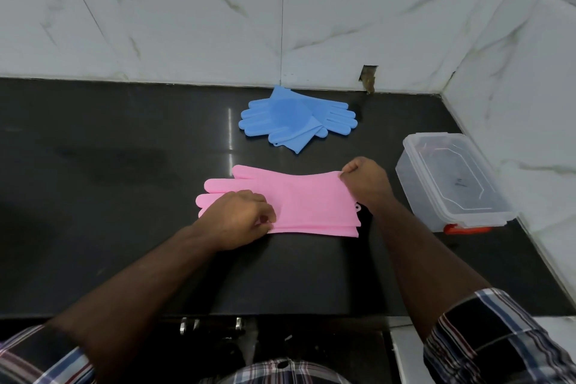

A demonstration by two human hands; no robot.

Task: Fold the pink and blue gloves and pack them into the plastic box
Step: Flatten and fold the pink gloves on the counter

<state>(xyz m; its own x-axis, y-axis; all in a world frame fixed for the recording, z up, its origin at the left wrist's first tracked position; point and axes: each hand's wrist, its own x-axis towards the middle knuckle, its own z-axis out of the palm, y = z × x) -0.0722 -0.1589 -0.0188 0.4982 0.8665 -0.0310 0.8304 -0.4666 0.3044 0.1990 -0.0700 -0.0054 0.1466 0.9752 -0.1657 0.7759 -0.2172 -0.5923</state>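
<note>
The pink gloves (299, 199) lie stacked flat on the black counter (124, 196), fingers pointing left and cuffs to the right. My left hand (240, 218) pinches their near edge close to the fingers. At the far right corner of the cuff, my right hand (363, 181) pinches the pink rubber. The blue gloves (293, 121) lie crossed over each other farther back, near the wall, untouched. A clear plastic box (448, 178) with a red latch stands to the right, its lid on.
White marble-pattern tiled walls (280, 15) close off the back and right side of the counter. A small broken hole (369, 78) sits at the foot of the back wall. The counter's front edge runs just above my shirt.
</note>
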